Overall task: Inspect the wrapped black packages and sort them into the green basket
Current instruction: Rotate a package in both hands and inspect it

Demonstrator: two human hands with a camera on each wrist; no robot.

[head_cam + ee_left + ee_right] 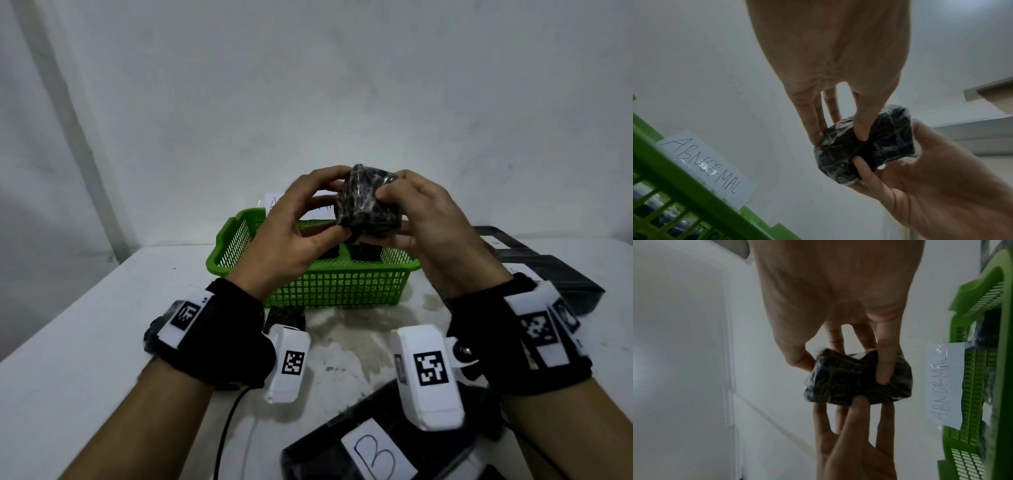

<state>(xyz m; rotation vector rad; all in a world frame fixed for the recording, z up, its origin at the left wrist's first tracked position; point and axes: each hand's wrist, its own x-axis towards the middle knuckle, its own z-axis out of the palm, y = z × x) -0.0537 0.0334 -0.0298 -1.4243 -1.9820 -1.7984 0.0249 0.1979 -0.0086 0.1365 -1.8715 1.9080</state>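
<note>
One wrapped black package (364, 202) is held above the green basket (329, 282). Two packages (364, 251) lie inside the basket. One more (286, 317) sits just before it.

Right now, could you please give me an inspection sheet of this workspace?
Surface: white table, stained dark near the basket.
Job's things: wrapped black package held up above the green basket; dark packages already inside; another package on the table before the basket.
Clutter: black tray with "B" label near; another black tray at right.
Hands: left hand and right hand both grip the package.
Cables: black cable under the left forearm.
Surroundings: white wall; "ABNORMAL" label on the basket.
</note>
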